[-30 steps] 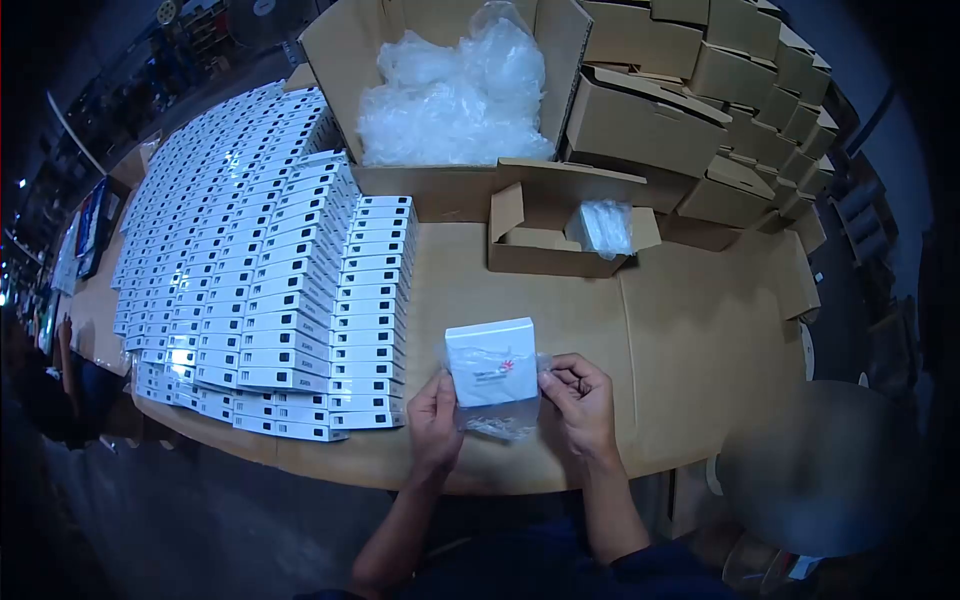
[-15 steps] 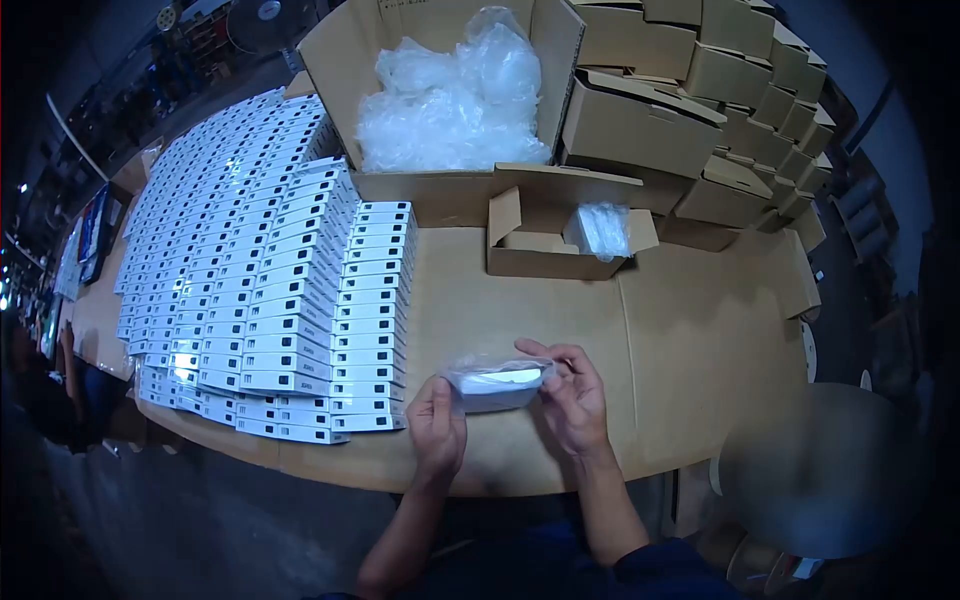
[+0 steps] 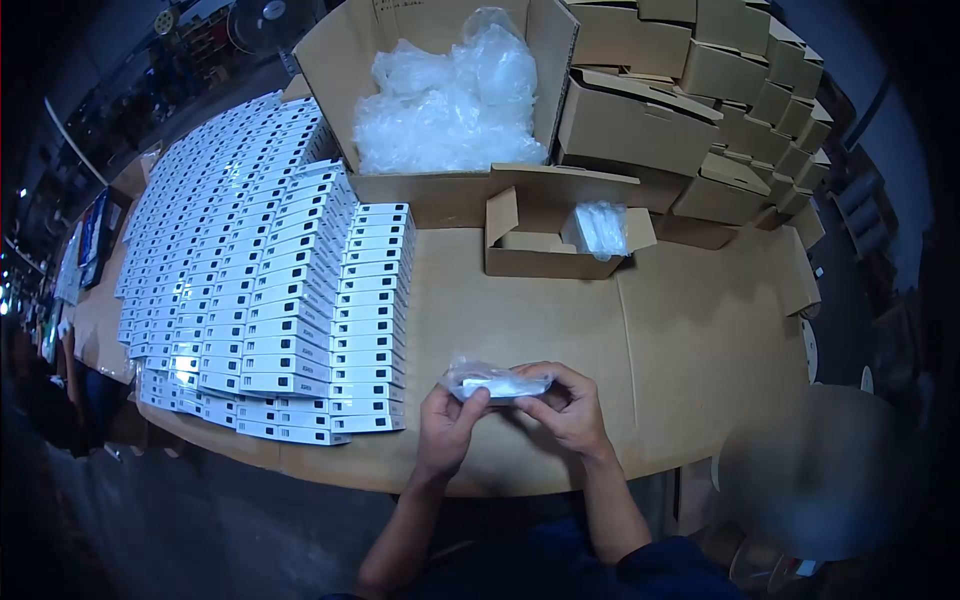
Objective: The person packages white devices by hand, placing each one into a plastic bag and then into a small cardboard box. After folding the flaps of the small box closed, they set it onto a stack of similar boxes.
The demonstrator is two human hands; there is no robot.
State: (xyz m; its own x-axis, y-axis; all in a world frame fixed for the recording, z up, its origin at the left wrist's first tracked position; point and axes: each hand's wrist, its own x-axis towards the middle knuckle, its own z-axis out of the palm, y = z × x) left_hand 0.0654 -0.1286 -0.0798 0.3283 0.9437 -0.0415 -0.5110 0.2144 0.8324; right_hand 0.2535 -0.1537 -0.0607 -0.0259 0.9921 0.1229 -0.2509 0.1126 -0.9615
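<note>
Near the front edge of the table, a small white box in a clear plastic bag (image 3: 492,384) is held between both hands. My left hand (image 3: 449,425) grips its left end, with the thumb lying over the near side. At the right end, my right hand (image 3: 572,408) is closed on the bag, thumb in front and fingers behind. Beyond my hands stands an open cardboard carton (image 3: 545,264). Bagged white boxes (image 3: 601,230) stand upright in its right part.
Stacks of white boxes (image 3: 290,290) cover the table's left side. A big carton (image 3: 325,75) of clear plastic bags (image 3: 450,110) stands at the back. Brown cartons (image 3: 640,120) are piled at the back right. A person's arm (image 3: 70,360) shows at far left.
Both thumbs have moved onto the near side of the bagged box. My right fingers have closed in on its right end, and the box is tilted differently.
</note>
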